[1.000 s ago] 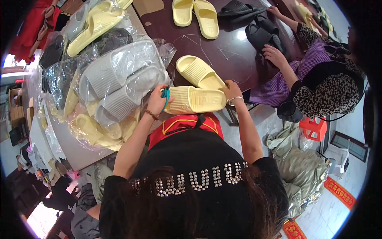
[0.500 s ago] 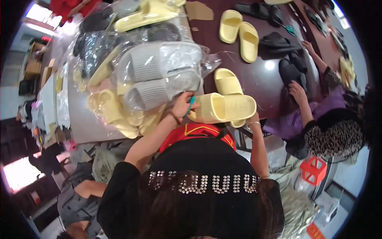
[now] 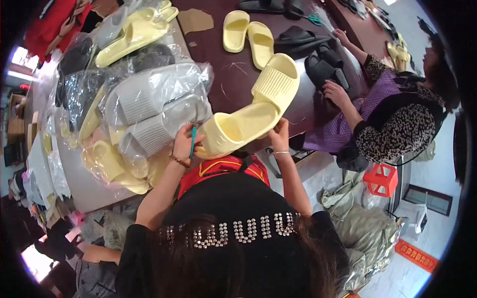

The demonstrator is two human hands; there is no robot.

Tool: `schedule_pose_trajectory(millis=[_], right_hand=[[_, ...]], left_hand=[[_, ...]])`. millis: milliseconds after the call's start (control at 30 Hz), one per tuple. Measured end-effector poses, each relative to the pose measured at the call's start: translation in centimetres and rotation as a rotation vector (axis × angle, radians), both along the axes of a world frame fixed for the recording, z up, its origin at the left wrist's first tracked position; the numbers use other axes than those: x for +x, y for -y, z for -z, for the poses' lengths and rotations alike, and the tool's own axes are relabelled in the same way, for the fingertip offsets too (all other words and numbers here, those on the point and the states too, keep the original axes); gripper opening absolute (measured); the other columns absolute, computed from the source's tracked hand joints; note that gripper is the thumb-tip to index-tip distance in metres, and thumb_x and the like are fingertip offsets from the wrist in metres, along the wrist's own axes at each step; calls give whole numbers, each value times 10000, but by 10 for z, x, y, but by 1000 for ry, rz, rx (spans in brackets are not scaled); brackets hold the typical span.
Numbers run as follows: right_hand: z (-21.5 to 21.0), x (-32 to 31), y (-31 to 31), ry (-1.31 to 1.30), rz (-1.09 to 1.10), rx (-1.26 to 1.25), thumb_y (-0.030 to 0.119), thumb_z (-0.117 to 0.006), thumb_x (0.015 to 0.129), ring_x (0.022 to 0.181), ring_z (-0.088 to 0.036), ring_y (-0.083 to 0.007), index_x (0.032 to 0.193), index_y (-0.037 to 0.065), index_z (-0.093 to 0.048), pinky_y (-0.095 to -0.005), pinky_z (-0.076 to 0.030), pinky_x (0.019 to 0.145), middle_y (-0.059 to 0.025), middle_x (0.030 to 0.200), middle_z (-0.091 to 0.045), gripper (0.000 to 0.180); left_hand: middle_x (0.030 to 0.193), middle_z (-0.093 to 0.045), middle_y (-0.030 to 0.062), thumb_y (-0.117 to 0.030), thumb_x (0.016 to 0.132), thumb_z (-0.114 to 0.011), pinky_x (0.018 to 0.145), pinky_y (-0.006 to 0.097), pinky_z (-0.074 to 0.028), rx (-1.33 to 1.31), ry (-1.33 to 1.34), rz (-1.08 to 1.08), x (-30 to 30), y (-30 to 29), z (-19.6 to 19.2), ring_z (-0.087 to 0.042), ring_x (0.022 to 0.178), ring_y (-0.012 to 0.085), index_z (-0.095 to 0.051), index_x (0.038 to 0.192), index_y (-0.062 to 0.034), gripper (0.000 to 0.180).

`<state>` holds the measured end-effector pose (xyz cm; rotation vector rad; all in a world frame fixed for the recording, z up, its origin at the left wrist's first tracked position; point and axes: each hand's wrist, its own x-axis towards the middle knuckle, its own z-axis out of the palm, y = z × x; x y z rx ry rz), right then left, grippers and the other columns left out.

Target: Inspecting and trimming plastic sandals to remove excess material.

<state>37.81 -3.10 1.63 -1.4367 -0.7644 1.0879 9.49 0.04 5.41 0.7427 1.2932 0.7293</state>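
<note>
Two pale yellow slide slippers overlap above the table edge in front of me. The nearer slipper (image 3: pixel 223 136) has its ridged strap on the left and its sole running right. The farther slipper (image 3: pixel 278 82) points up and away, its ridged strap uppermost. My left hand (image 3: pixel 186 144) grips the strap end of the nearer slipper, with a thin teal-handled tool (image 3: pixel 193 141) also in its fingers; the tool's other end is hidden. At the right end of the soles, my right hand (image 3: pixel 279 135) is closed on the slippers, its fingertips partly hidden beneath.
Plastic-bagged grey slippers (image 3: pixel 149 109) and bagged yellow slippers (image 3: pixel 112 161) pile up on the left. Another yellow pair (image 3: pixel 248 37) lies at the back. On the right, a co-worker's hand (image 3: pixel 337 93) touches black slippers (image 3: pixel 325 67). Teal-handled scissors (image 3: pixel 314 20) lie beyond; a red stool (image 3: pixel 381 180) stands right.
The held slippers have swung from lying nearly crosswise to a raised, angled position, with the far one now pointing up and right. My view has shifted right.
</note>
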Motion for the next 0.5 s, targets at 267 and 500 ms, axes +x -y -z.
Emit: schedule_pose_trajectory(millis=[267,500], right_hand=[[-15,-36,2,287,-75,-27,63,-621,664,763,-575,-171,1027,5,-392,-294,-469,659,-107,855,-577,433],[-32,-41,-12,286,-177,-75,59,-618,640,892,-559,-231,1109,16,-339,-334,-448,766,-158,967,-550,547]], left_hand=[[746,-536,34,-43,704,-648,376,231,-390,-37,20,-355,45,-7,-5,-506,480,121,-439,1034,-42,391],[793,-540,45,-21,727,-617,401,235,-427,-6,136,-325,63,-8,-21,-538,552,139,-428,1039,-60,367]])
